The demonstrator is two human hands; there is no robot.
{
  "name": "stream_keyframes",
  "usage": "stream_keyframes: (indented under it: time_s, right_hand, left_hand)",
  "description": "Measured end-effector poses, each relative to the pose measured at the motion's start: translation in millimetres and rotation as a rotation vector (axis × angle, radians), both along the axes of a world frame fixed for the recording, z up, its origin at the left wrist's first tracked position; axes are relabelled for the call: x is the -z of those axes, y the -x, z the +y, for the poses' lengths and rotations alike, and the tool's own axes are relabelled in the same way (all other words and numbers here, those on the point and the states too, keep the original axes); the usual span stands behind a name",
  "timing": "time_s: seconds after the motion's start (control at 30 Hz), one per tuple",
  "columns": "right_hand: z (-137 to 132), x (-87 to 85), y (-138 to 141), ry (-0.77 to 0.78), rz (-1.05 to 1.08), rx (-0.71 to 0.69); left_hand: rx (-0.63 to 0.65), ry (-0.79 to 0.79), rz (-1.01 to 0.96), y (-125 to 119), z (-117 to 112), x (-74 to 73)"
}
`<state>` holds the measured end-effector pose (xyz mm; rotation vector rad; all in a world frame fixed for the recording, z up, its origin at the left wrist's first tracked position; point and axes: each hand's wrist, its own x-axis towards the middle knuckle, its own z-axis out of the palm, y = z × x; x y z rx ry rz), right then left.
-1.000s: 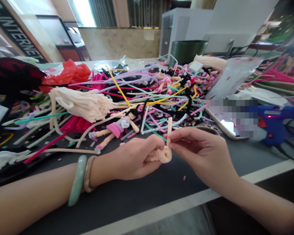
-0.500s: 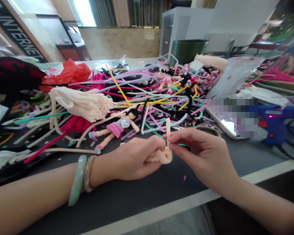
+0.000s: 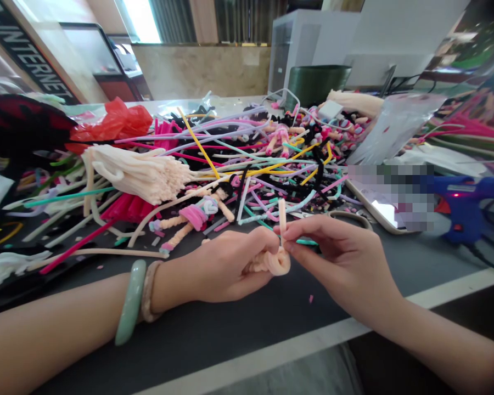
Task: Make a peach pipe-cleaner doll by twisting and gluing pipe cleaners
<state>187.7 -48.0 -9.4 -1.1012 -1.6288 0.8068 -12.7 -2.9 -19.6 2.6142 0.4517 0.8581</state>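
Observation:
My left hand (image 3: 234,266) is closed around a coiled, twisted piece of peach pipe cleaner (image 3: 280,262), whose rolled end sticks out past the fingers. From the coil a straight pipe cleaner end (image 3: 282,213) points upward. My right hand (image 3: 341,258) pinches that end near its base between thumb and index finger. Part of the twisted piece is hidden inside my left palm. Just beyond my left hand, a small pipe cleaner doll (image 3: 193,217) with a pink body and peach limbs lies on the dark table (image 3: 239,329).
Loose coloured pipe cleaners (image 3: 255,148) are heaped across the table's far side, with a cream bundle (image 3: 140,173) at left. Scissors (image 3: 349,217) lie behind my right hand. A phone (image 3: 382,206) and a blue glue gun (image 3: 463,211), its red light on, are at right.
Almost nothing differs. Both hands keep their hold on the peach pipe cleaner piece, and the view has shifted very slightly.

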Motion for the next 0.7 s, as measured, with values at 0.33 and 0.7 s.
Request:
stream_keyframes:
  time_s: [0.33, 0.7]
  right_hand:
    - [1.0, 0.9, -0.8, -0.003, 0.002, -0.033]
    - [0.8, 1.3, -1.8, -0.002, -0.023, -0.057]
  left_hand:
    - [-0.005, 0.004, 0.008, 0.4, 0.1, -0.5]
    - [0.021, -0.005, 0.003, -0.5, 0.4, -0.4]
